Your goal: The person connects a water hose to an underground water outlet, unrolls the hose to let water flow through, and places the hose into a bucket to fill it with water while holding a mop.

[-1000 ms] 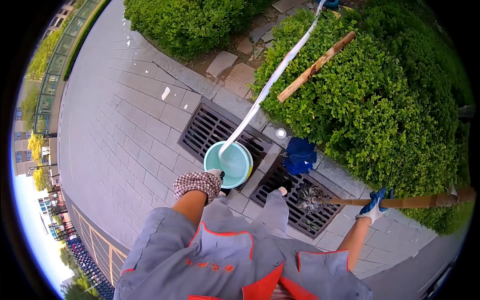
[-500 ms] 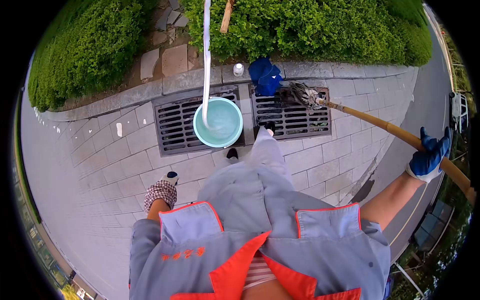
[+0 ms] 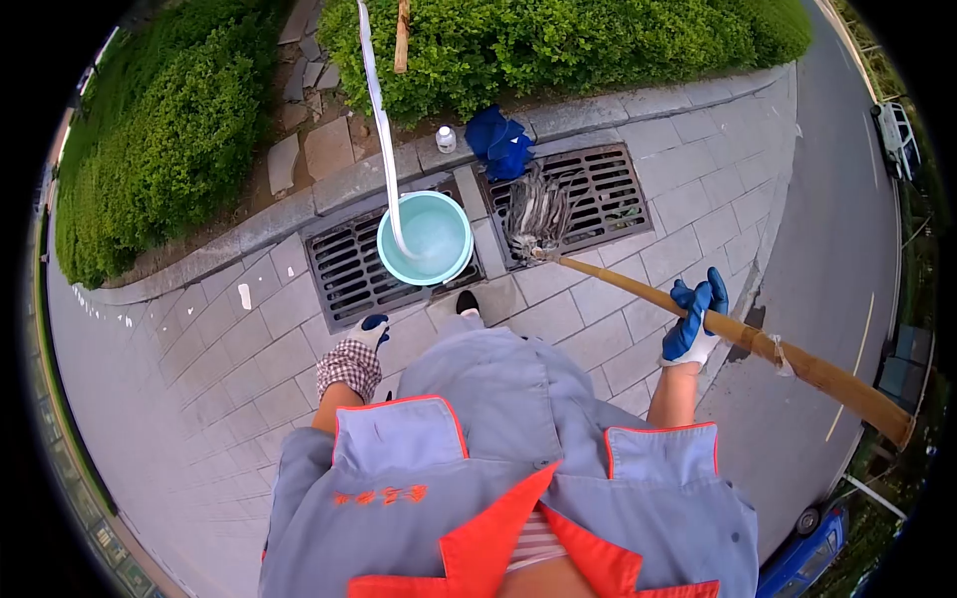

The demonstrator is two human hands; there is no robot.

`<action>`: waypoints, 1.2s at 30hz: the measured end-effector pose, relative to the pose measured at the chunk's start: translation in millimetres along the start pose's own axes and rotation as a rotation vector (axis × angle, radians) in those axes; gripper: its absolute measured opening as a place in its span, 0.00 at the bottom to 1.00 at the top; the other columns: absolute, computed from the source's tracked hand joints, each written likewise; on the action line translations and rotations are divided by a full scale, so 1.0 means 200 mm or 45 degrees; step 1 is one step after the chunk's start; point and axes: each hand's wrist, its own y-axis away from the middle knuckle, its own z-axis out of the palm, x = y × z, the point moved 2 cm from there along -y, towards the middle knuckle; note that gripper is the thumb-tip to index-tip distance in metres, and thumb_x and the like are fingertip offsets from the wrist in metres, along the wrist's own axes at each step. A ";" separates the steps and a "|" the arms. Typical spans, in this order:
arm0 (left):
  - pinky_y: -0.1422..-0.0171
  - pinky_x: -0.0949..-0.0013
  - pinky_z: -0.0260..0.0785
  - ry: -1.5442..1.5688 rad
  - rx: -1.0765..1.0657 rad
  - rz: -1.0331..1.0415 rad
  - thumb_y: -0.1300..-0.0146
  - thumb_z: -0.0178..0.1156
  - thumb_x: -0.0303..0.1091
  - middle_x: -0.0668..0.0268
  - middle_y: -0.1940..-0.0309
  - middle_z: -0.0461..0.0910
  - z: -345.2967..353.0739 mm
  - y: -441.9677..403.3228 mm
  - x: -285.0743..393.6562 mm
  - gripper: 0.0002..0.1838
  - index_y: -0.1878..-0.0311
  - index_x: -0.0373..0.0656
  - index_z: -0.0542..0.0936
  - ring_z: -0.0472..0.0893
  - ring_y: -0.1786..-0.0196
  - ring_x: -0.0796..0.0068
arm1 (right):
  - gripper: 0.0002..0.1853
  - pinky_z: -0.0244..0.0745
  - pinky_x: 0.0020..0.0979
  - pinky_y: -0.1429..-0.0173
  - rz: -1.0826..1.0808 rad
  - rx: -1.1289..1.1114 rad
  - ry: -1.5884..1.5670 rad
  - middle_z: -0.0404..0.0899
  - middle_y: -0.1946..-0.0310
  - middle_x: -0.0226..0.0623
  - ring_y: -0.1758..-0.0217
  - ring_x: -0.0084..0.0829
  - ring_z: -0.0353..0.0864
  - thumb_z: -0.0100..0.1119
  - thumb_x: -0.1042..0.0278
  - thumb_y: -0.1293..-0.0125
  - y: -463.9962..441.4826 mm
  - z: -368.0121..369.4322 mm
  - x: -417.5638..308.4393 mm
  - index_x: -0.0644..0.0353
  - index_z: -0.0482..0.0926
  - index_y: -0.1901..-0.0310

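Note:
My right hand (image 3: 695,317), in a blue and white glove, grips the wooden handle of a mop (image 3: 638,290). The mop's grey strands (image 3: 539,207) lie on the right drain grate (image 3: 603,189). My left hand (image 3: 372,330), gloved with a checked sleeve cover above it, hangs loosely half open near the left grate (image 3: 344,264), with nothing seen in it. Past it, a light-green bucket (image 3: 467,247) of water stands on that grate. A white hose (image 3: 379,115) runs down into the bucket.
A blue cloth (image 3: 498,143) and a small white bottle (image 3: 446,139) are by the stone curb (image 3: 578,117). Behind rise green hedges (image 3: 558,50), with a wooden stick (image 3: 402,38) against them. A road (image 3: 837,229) with a parked white car (image 3: 896,140) lies to the right.
The mop head has swung toward me and left over the right grate, its strands now trailing away from me. My right hand and the handle have come inward, closer to my body.

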 end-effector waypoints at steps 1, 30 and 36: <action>0.61 0.72 0.75 0.025 0.036 -0.013 0.42 0.59 0.31 0.61 0.63 0.79 0.05 0.02 0.06 0.15 0.53 0.37 0.76 0.79 0.66 0.73 | 0.21 0.70 0.36 0.44 -0.028 0.005 0.001 0.69 0.76 0.27 0.70 0.22 0.73 0.51 0.60 0.34 0.01 -0.06 -0.02 0.61 0.66 0.44; 0.47 0.71 0.68 0.569 0.430 0.417 0.34 0.51 0.36 0.62 0.63 0.78 0.41 0.43 1.00 0.15 0.50 0.36 0.72 0.77 0.58 0.75 | 0.39 0.70 0.30 0.50 0.878 -1.466 1.246 0.71 0.46 0.42 0.52 0.31 0.74 0.60 0.56 0.43 -0.35 0.36 1.14 0.58 0.52 0.34; 0.38 0.61 0.64 1.027 0.555 0.318 0.34 0.52 0.37 0.65 0.61 0.77 0.49 0.13 0.68 0.16 0.48 0.39 0.70 0.77 0.56 0.68 | 0.44 0.67 0.32 0.42 0.986 -1.565 1.630 0.69 0.43 0.45 0.42 0.37 0.71 0.62 0.52 0.46 -0.74 0.47 1.36 0.60 0.50 0.34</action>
